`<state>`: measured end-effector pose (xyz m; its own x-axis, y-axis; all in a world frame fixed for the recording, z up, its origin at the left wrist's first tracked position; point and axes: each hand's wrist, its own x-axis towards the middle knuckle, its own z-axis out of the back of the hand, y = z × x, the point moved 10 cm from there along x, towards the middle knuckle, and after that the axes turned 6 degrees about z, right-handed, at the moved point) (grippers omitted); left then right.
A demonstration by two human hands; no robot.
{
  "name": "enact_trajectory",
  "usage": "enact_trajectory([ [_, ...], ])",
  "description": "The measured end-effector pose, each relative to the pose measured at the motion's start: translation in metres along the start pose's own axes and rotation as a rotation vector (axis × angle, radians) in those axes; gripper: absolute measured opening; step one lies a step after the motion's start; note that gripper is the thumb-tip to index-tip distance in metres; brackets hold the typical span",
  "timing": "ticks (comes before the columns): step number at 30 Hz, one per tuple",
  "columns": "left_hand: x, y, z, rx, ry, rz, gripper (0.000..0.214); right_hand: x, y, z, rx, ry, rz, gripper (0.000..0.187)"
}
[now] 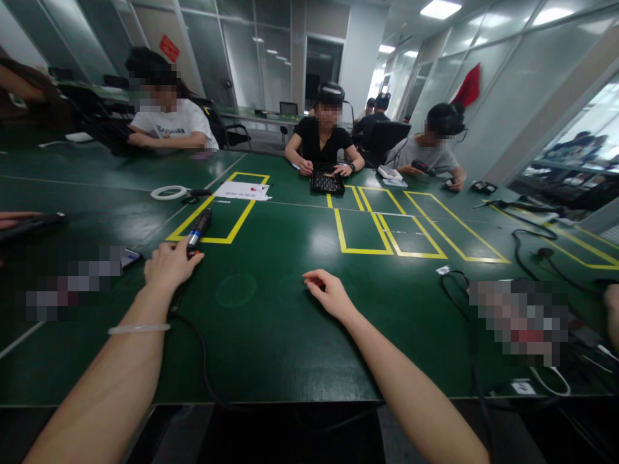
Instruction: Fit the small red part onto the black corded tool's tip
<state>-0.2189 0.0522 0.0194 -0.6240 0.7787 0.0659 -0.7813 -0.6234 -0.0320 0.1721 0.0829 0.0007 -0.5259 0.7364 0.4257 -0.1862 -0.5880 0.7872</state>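
Observation:
My left hand (169, 264) rests on the green table (290, 335), its fingers closed around the near end of a black electric screwdriver (199, 227) that lies pointing away from me. A black cable (200, 348) trails from the tool toward the table's front edge. A thin bracelet circles my left wrist. My right hand (329, 295) lies on the table to the right, fingers loosely curled, and nothing shows in it.
Yellow tape rectangles (367, 232) mark the tabletop. A white ring (168, 192) and a paper sheet (242, 190) lie at the far left. Three people sit across; one holds a black tray (327, 183). Black cables (527, 245) spread on the right.

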Motion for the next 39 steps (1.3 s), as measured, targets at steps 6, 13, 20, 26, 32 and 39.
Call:
enact_trajectory([
  [6, -0.009, -0.006, 0.013, -0.011, -0.143, -0.037, 0.06, 0.0, 0.004, 0.001, -0.01, 0.003, 0.012, 0.02],
  [13, -0.018, -0.009, 0.018, -0.061, -0.131, -0.026, 0.047, 0.0, 0.005, 0.0, -0.041, 0.006, 0.032, 0.02],
  [20, -0.018, -0.007, 0.019, -0.03, -0.117, 0.014, 0.05, 0.0, 0.006, 0.001, -0.066, 0.011, 0.038, 0.018],
  [26, -0.032, -0.028, 0.041, -0.162, -0.319, -0.074, 0.049, 0.0, 0.006, 0.0, -0.068, 0.02, 0.035, 0.018],
  [32, -0.065, -0.113, 0.024, -0.594, -0.033, -0.428, 0.039, -0.001, 0.005, 0.0, -0.062, 0.018, 0.039, 0.019],
  [39, -0.156, -0.209, -0.005, -0.867, 0.642, -0.749, 0.059, -0.001, 0.009, -0.006, 0.122, 0.065, 0.042, 0.031],
])
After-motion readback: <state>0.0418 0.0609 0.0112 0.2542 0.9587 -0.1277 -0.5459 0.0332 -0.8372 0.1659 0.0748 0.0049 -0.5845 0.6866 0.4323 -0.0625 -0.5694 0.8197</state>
